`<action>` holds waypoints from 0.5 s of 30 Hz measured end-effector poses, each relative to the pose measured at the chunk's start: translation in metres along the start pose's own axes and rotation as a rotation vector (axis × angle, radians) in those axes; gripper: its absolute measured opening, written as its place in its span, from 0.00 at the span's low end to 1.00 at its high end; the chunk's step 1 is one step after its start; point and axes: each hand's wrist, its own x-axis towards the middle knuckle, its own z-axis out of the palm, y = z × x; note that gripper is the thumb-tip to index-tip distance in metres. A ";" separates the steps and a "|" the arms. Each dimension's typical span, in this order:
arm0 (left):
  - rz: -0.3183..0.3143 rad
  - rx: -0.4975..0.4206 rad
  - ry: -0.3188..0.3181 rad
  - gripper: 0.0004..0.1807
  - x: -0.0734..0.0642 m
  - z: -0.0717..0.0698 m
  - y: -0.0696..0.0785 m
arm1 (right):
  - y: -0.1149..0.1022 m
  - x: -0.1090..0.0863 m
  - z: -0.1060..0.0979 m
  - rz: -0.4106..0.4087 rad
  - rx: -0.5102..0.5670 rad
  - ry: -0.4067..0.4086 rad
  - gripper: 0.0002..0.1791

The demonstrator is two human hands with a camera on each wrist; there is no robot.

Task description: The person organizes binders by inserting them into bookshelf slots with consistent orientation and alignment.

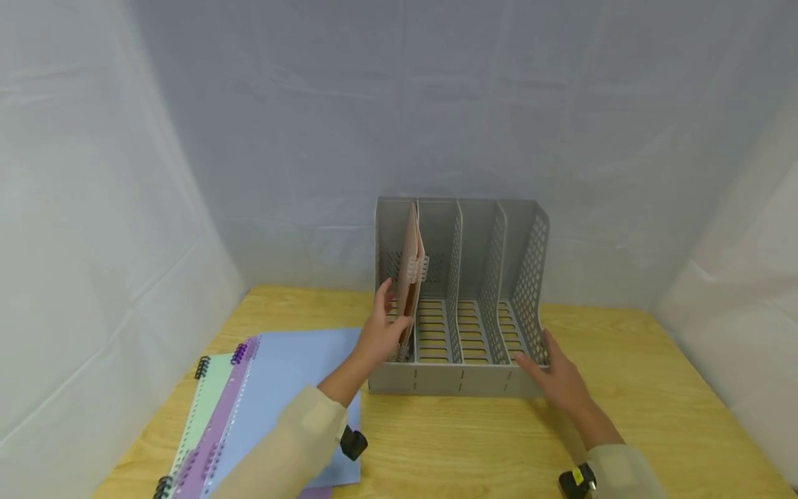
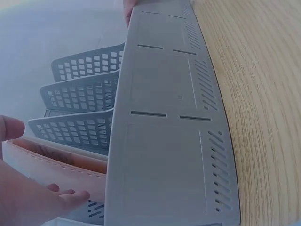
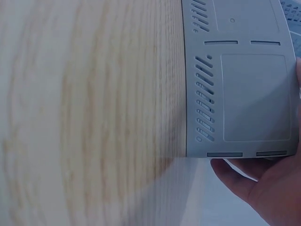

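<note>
A grey file rack (image 1: 458, 380) with upright perforated dividers stands on the table. In its leftmost compartment a pink spiral notebook (image 1: 409, 256) stands upright, leaning toward the first divider, its covers slightly parted. My left hand (image 1: 374, 336) holds the notebook near its front edge, fingers on the left side and thumb on the right. The left wrist view shows the pink cover (image 2: 61, 174) between thumb and fingers. My right hand (image 1: 561, 378) grips the rack's front right corner, thumb over the front rim and fingers along the outer side. Part of that hand (image 3: 277, 188) is cut off in the right wrist view.
Left of the rack lies a fanned stack: a blue notebook (image 1: 293, 395) on top, a purple notebook (image 1: 208, 450) and a green notebook (image 1: 206, 395) beneath. White sheeting (image 1: 299, 138) hangs behind the wooden table (image 1: 449, 443) and at both sides.
</note>
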 end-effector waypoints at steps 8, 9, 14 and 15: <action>0.022 -0.035 0.011 0.40 -0.012 -0.014 0.002 | -0.001 0.000 -0.002 -0.005 0.003 -0.007 0.52; 0.020 -0.041 0.012 0.40 -0.013 -0.016 0.002 | -0.001 0.000 -0.003 -0.004 0.005 -0.010 0.53; -0.006 -0.041 0.029 0.40 -0.018 -0.026 -0.003 | -0.001 0.000 -0.003 -0.001 0.009 -0.028 0.53; -0.007 -0.035 0.032 0.39 -0.019 -0.028 -0.003 | -0.001 0.000 -0.004 0.001 0.008 -0.030 0.54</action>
